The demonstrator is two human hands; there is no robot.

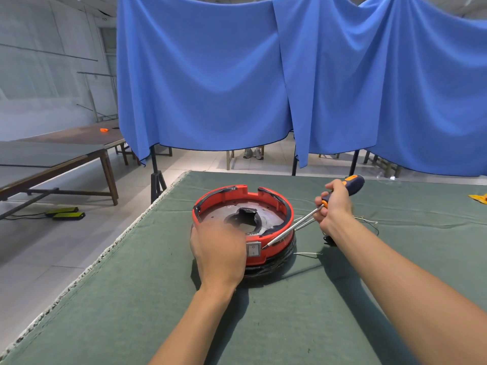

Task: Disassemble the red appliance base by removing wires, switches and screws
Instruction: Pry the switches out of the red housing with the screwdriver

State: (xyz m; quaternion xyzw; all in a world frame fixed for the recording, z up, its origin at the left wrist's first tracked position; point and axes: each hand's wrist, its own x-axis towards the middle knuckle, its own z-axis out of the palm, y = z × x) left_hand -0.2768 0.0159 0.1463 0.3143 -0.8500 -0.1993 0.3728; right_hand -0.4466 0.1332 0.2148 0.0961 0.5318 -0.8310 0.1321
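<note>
The left hand grips the red base on the bench; the right hand clasps a screwdriver, tip beside the switch.

Left hand grips the red base rim on the green table; right hand holds a screwdriver, tip beside the switch

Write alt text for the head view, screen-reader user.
A person's right hand grips a screwdriver, its tip at the white rocker switch on the side of a round red base, while the left hand holds the base's near rim. The base sits on a green table, thin wires trailing to its right; blue curtains hang behind.
</note>
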